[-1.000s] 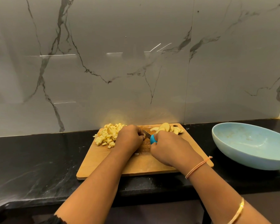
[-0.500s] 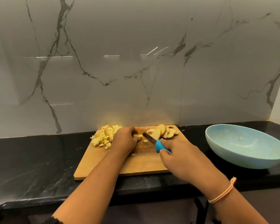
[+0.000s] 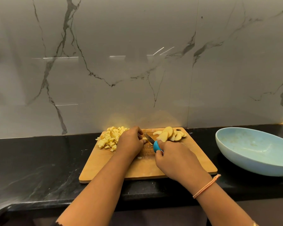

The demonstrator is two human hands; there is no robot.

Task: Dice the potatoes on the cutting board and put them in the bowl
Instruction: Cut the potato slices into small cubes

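A wooden cutting board (image 3: 193,159) lies on the black counter. Diced potato (image 3: 110,138) is heaped at its far left corner, and potato slices (image 3: 170,136) are stacked at its far right. My left hand (image 3: 131,141) is curled over small potato pieces in the middle of the board, holding them down. My right hand (image 3: 175,158) grips a knife (image 3: 149,139) by its blue handle, the blade pointing toward the left hand's fingers. A light blue bowl (image 3: 252,149) stands to the right of the board with nothing in it.
A grey marble-patterned wall rises right behind the board. The black counter (image 3: 39,160) stretches left of the board, and its front edge runs just below the board. One small potato bit (image 3: 139,158) lies on the board near my left wrist.
My right hand drew back toward me and then pushed the knife forward again to the left hand's fingers. The left hand stayed over the pieces.
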